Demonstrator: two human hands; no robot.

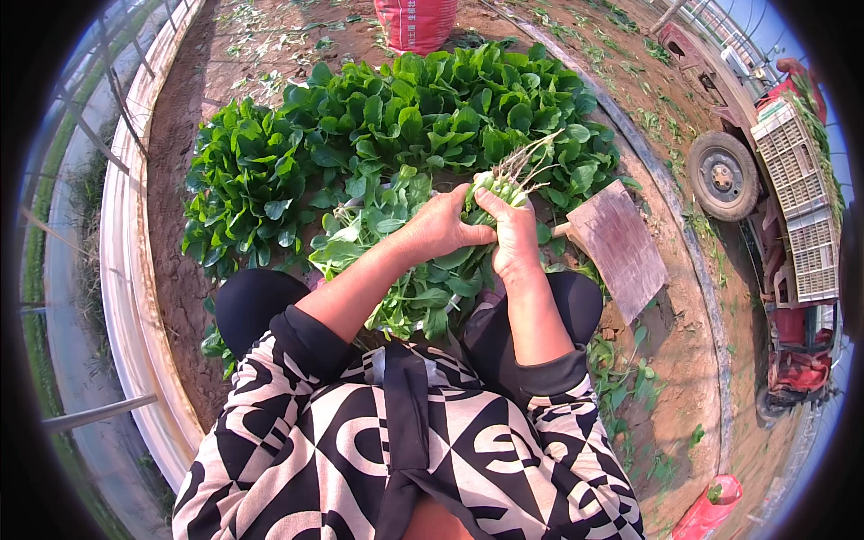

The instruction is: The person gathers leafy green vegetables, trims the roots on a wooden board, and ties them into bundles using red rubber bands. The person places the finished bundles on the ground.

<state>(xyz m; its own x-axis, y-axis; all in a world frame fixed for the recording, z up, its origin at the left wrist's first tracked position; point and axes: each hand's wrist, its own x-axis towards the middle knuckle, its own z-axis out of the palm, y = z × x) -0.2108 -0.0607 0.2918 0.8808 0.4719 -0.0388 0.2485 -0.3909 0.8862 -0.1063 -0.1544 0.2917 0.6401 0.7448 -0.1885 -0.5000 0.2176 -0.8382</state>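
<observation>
My left hand (443, 226) and my right hand (510, 226) close together around a bunch of leafy greens (501, 183), its pale stems and thin roots pointing up and to the right. The leaves of the bunch hang below my hands, partly hidden by them. Under my forearms lies a heap of loose leafy greens (405, 270) between my knees. Beyond it, dense green leafy plants (405, 108) spread in an arc on the soil.
A flat board with a wooden handle (619, 250) lies right of my knee. A red printed sack (416, 23) stands beyond the plants. At the right is a wheeled vehicle (723, 177) with plastic crates (790, 162). Plastic sheeting (128, 270) runs along the left; a red bag (709, 506) lies lower right.
</observation>
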